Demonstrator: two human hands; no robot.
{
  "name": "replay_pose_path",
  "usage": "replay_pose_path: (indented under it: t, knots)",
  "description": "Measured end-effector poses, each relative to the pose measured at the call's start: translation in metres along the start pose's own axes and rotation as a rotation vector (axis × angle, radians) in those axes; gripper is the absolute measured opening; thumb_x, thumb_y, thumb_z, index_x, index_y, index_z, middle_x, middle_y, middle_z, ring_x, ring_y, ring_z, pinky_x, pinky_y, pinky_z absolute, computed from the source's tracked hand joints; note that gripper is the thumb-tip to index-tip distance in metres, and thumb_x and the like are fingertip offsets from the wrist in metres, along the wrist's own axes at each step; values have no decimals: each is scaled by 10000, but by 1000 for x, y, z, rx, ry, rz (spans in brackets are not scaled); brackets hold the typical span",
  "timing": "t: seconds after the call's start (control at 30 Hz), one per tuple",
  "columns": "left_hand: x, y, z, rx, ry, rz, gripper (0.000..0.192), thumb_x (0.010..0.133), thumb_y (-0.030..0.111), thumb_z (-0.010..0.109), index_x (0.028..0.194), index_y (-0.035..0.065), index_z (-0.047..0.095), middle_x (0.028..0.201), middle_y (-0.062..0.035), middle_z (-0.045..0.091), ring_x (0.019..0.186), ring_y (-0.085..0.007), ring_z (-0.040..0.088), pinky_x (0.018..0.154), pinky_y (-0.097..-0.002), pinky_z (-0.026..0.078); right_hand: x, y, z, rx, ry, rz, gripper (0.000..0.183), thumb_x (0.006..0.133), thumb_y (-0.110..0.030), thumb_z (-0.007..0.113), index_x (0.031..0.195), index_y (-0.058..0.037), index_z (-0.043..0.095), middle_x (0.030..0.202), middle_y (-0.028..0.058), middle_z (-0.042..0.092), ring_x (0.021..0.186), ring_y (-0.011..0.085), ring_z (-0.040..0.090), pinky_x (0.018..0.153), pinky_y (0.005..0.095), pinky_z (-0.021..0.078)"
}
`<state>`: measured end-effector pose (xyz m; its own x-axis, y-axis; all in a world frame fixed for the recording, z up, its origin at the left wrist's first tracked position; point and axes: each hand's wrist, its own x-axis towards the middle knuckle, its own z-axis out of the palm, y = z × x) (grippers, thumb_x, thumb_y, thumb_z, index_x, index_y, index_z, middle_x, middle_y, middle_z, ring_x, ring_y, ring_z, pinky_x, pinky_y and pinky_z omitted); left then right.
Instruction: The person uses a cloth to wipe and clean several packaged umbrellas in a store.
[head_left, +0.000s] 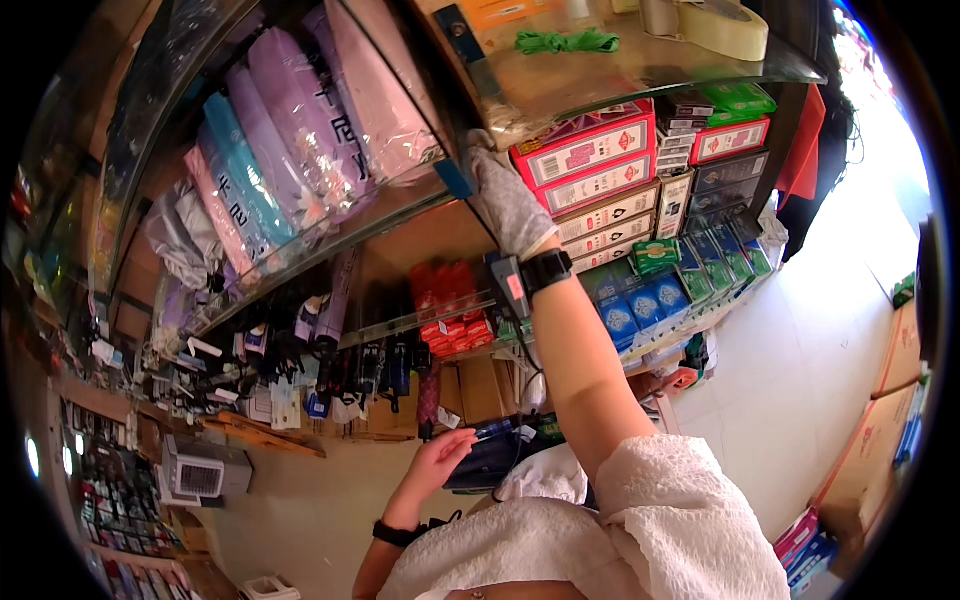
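My right arm stretches up to a glass-fronted shelf unit. My right hand (510, 195) is covered by a stained grey-white glove, its fingertips at the wooden upright between two shelf bays. A grey box (511, 286) with a cable is strapped at that wrist. Just right of the glove are stacked red playing-card cartons (589, 157). The glove hides my fingers, so their grip is unclear. Lower down, my left hand (444, 459) is bare, with fingers close together. A slim blue object (493, 430) shows at its fingertips; whether it is held is unclear.
Plastic-wrapped purple, pink and teal packages (300, 142) fill the left bay. Tape rolls (724, 31) and a green tied cord (566, 42) lie on the upper glass shelf (637, 88). Folded umbrellas (367, 367) hang below. Cardboard boxes (862, 442) stand at right.
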<state>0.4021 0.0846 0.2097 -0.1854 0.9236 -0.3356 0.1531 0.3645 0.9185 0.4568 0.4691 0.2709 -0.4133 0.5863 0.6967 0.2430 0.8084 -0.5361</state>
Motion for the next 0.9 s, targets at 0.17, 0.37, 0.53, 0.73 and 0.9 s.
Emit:
replay_pose_path:
  t: [0.17,0.37,0.53,0.73,0.9]
  knots:
    - [-7,1,7,0,2,35,278,867,121,506,1113,-9,500,992,-72,589,901,-121,556,783,-234,442,-27,1,8,-108,147,-24,183,816,-65,451,976,-32,534,949,93,552,863,189,524,730,254,417]
    - [-11,-12,7,59,-14,22,263,856,101,519,1093,-15,514,982,-64,593,899,-99,553,777,-215,436,-89,-16,4,578,360,350,291,853,-194,489,1053,14,531,888,51,530,862,133,500,756,235,392]
    - [-18,-36,2,20,-17,84,250,857,102,517,1083,-5,525,967,-53,594,901,-92,547,772,-211,434,-98,-3,9,615,340,397,181,829,-127,495,938,2,561,845,56,555,780,120,516,708,240,412]
    - [-37,-61,-19,-37,105,100,253,854,157,533,1061,11,548,943,-49,604,826,-86,555,727,-218,442,-139,-41,33,-655,-289,447,156,790,-116,469,833,-35,595,733,41,584,665,142,561,558,275,420]
    - [-62,-83,-51,-9,196,61,252,842,192,553,1052,53,563,899,-42,621,752,-88,559,665,-229,450,-125,-120,60,-1577,-538,301,80,754,-112,534,718,-125,604,654,31,562,634,159,568,483,308,410]
